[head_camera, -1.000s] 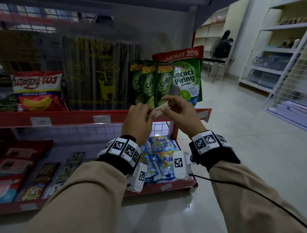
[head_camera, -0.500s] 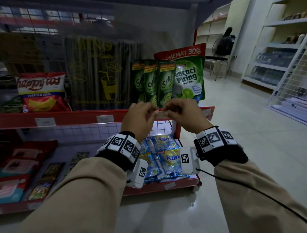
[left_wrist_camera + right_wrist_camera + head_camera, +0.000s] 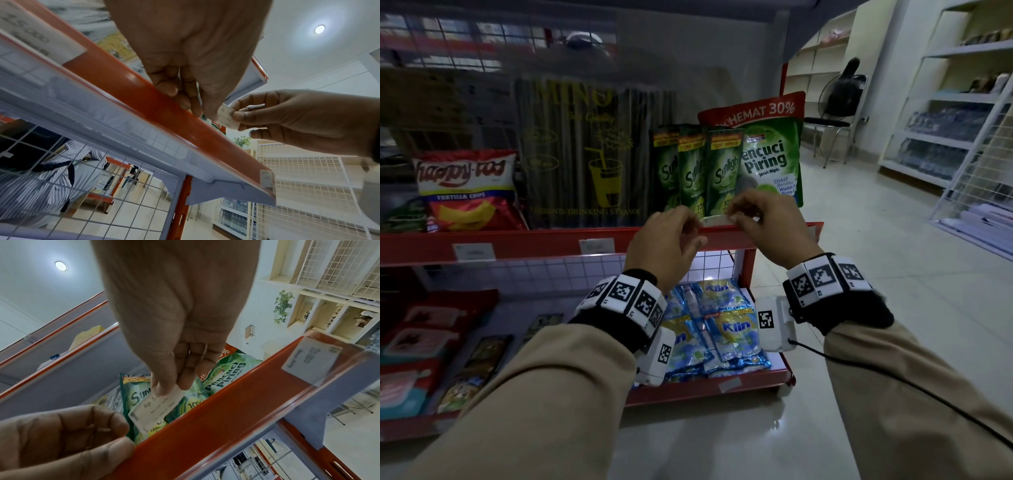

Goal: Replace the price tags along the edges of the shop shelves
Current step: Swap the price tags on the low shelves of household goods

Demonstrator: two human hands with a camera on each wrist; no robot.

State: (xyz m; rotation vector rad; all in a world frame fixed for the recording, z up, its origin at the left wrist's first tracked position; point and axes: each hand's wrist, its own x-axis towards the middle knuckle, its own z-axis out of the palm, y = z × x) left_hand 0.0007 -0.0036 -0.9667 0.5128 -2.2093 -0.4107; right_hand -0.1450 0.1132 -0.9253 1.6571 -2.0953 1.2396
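Observation:
A small white price tag (image 3: pixel 717 221) (image 3: pixel 156 407) hovers just above the red shelf rail (image 3: pixel 551 243), in front of the green Sunlight pouches (image 3: pixel 722 171). My right hand (image 3: pixel 734 216) pinches the tag's right end between thumb and fingers (image 3: pixel 164 386). My left hand (image 3: pixel 695 226) is curled beside the tag's free left end, its fingertips (image 3: pixel 191 107) resting on the rail's top lip. I cannot see it gripping the tag. In the left wrist view the tag (image 3: pixel 228 118) pokes out from the right hand (image 3: pixel 240 120).
Other tags sit in the rail (image 3: pixel 473 251) (image 3: pixel 596 246) (image 3: pixel 308 363). Chips (image 3: pixel 465 188) and a straw box (image 3: pixel 592 154) share the shelf. Klin sachets (image 3: pixel 722 325) lie below. A wire rack (image 3: pixel 979 171) stands right. A person in stripes (image 3: pixel 41 186) stands behind the mesh.
Both hands have gone forward and down to the rail with the tag. The tag, tilted between both hands before, now lies level along the rail's top.

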